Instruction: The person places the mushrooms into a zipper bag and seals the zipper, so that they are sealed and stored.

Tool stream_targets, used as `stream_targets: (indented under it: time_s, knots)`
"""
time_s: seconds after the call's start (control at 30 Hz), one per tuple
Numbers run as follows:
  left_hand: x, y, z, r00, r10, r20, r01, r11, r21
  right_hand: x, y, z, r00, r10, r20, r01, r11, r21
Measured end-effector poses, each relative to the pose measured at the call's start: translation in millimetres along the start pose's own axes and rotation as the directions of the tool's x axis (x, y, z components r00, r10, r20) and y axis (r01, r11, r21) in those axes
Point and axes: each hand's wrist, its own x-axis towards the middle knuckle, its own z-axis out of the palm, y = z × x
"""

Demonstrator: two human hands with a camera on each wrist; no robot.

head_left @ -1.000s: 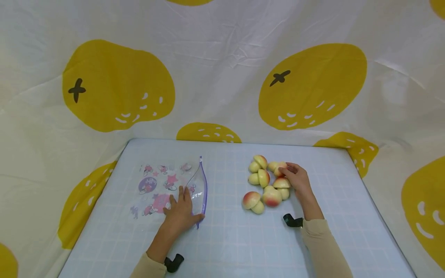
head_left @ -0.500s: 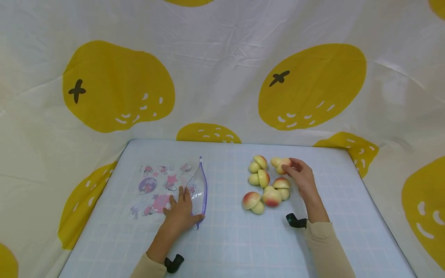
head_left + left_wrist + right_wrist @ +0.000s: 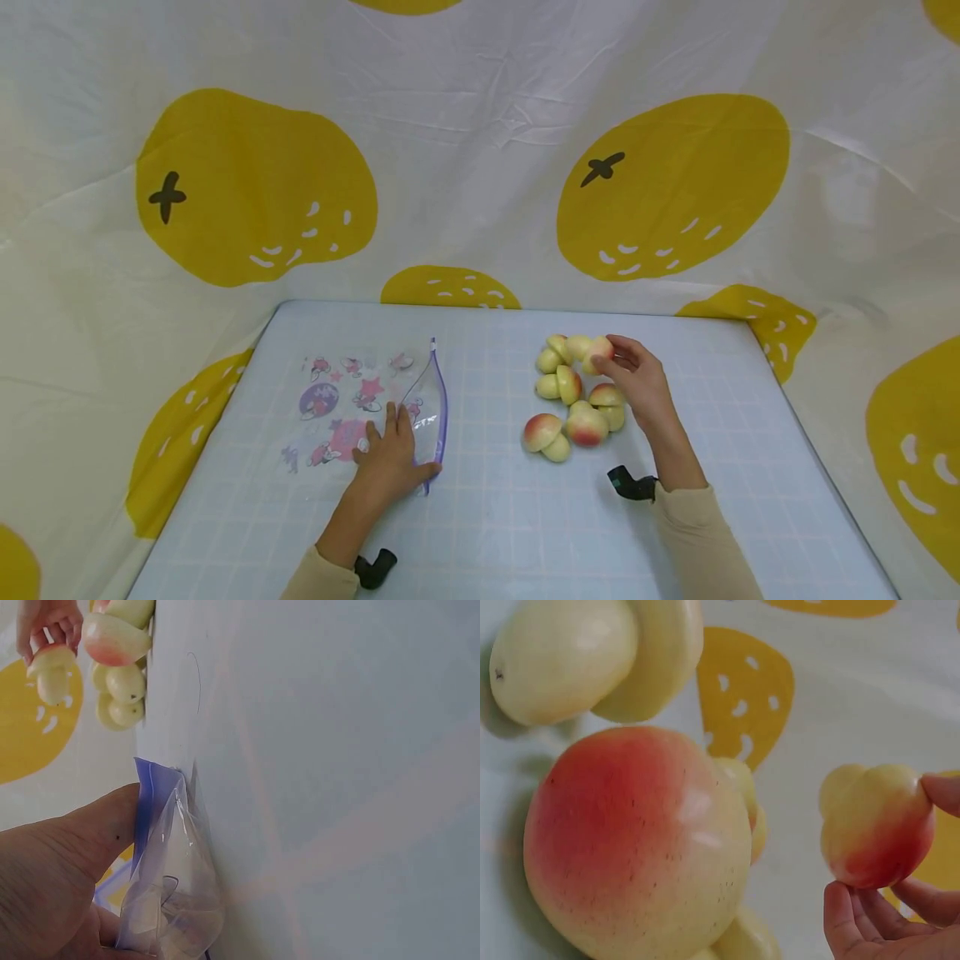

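A clear zip bag [image 3: 360, 400] with pink and purple cartoon prints and a purple zipper edge [image 3: 443, 400] lies flat on the left of the table. My left hand [image 3: 390, 454] rests on its near right part, thumb against the purple zipper edge [image 3: 150, 802]. Several mushroom-shaped peach-coloured toys [image 3: 573, 400] lie in a cluster on the right. My right hand [image 3: 637, 383] pinches one peach toy [image 3: 596, 352], lifted just above the far side of the cluster; the same peach toy [image 3: 876, 825] shows in my fingertips [image 3: 855, 922].
The light blue gridded table [image 3: 495, 517] is ringed by a white cloth with big yellow fruit prints [image 3: 660, 183], hanging as a backdrop on all sides. A large red-cream toy cap [image 3: 637, 840] lies close to the right wrist camera.
My right hand took one peach toy from the far side of the cluster and raised it slightly, moving it a little left. The left hand has stayed on the bag.
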Motion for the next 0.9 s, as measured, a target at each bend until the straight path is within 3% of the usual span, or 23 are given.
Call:
stream_targets:
  time_s: [0.2, 0.57, 0.9]
  knots:
    - [0.3, 0.7, -0.8, 1.0, 0.0, -0.006, 0.0, 1.0, -0.001, -4.1, -7.9, 11.2, 0.998, -0.056, 0.028, 0.056, 0.998, 0.0]
    - [0.1, 0.7, -1.0, 1.0, -0.007, -0.001, 0.007, 1.0, -0.003, -4.7, -16.4, 30.1, 0.995, -0.034, 0.098, 0.037, 0.999, -0.028]
    - [0.3, 0.4, -1.3, 1.0, -0.016, 0.012, 0.016, 1.0, 0.003, -5.2, -18.4, 56.5, 0.986, -0.051, 0.16, 0.051, 0.999, 0.007]
